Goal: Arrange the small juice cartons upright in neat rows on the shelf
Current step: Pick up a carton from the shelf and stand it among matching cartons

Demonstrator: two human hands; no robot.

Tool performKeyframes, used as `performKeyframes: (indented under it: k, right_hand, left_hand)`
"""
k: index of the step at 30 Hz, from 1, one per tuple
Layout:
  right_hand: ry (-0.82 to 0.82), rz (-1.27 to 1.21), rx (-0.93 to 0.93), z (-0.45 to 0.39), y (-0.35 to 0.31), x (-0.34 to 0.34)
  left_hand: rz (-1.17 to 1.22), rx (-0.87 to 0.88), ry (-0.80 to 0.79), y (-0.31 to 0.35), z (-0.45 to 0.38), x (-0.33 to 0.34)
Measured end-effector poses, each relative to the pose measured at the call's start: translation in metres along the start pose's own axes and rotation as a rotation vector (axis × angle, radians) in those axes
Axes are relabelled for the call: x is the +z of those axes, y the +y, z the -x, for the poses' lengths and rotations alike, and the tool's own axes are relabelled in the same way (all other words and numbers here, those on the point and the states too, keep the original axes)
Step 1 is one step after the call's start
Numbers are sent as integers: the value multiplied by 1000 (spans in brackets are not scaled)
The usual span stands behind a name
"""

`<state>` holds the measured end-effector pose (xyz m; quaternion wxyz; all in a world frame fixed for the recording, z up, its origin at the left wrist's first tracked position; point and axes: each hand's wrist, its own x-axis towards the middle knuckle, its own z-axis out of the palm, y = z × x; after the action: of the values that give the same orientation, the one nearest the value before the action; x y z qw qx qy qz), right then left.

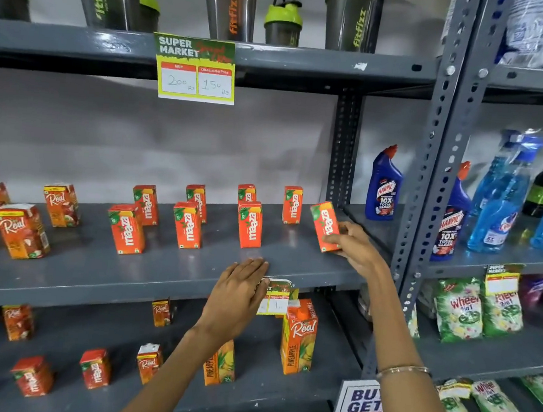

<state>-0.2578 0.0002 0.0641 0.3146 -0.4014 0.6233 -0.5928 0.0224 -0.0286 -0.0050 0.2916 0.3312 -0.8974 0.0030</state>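
Several small orange Maaza juice cartons [249, 224] stand upright in two loose rows on the grey middle shelf [159, 271]. My right hand [355, 246] grips one more Maaza carton [325, 225] at the shelf's right end; it leans to the left, its base at the shelf surface. My left hand [239, 293] rests flat, fingers together, on the shelf's front edge, holding nothing. Three Real cartons [23, 230] stand at the shelf's left.
A price tag [277, 296] hangs from the shelf edge beside my left hand. Shaker bottles [230, 5] fill the shelf above. More Real cartons, including a pineapple carton [298, 336], stand below. Harpic bottles [384, 184] and detergent packs [459, 309] occupy the right rack past the upright post [438, 154].
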Motion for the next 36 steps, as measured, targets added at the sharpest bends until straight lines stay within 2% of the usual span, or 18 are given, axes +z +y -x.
performKeyframes:
  k: [2, 4, 11, 17, 28, 30, 34, 36]
  right_hand:
    - [-72, -95, -23, 1, 2, 4]
    - [-112, -88, -62, 0, 1, 12]
    - [-121, 82, -95, -17, -2, 43]
    - [-198, 278, -112, -27, -4, 49]
    - [-221, 308, -129, -27, 2, 44]
    - [-201, 260, -134, -25, 7, 32]
    - [-116, 101, -195, -11, 11, 27]
    - [-100, 70, -224, -4, 8, 32]
  left_hand:
    - [5, 6, 4, 0, -1, 0]
    - [10, 3, 11, 0, -1, 1]
    - [-32, 20, 5, -1, 0, 1]
    - [-20, 13, 7, -1, 0, 1]
    - [17, -32, -17, 8, -1, 1]
    - [151, -70, 25, 27, -6, 2]
    - [748, -231, 144, 71, -38, -2]
    - [969, -363, 165, 86, -69, -4]
